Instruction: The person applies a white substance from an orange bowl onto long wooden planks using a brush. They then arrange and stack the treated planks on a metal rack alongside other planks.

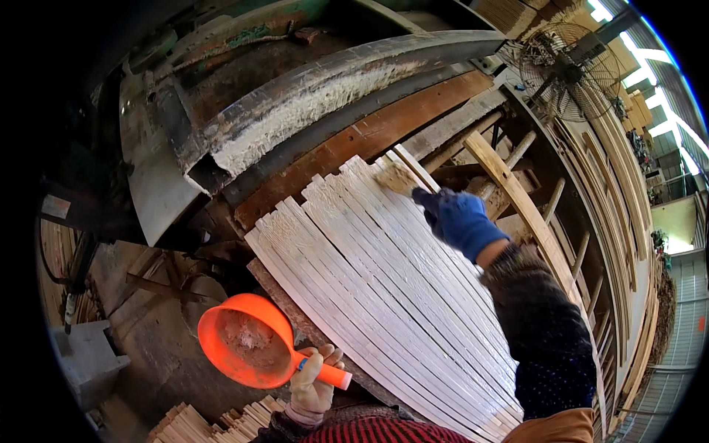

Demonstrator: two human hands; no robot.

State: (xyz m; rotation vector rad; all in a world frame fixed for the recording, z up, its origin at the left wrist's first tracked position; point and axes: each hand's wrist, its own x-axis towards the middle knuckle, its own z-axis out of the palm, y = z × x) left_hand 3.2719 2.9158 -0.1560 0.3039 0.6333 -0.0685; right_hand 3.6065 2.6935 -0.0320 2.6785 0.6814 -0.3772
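My left hand, in a pale glove, is closed around the handle of an orange scoop. Some whitish paste lies in the scoop's bowl. Out at the far right end of the boards, my right hand in a blue glove grips a brush. Its bristles rest on the far ends of the strips. Under my right arm lies a row of wooden strips, side by side, coated with a wet, shiny white layer.
A metal beam crusted with white residue runs beyond the strips, above a brown ledge. A roller frame and stacked long boards stand to the right. A caged fan is at the far right. Cut wood pieces lie at lower left.
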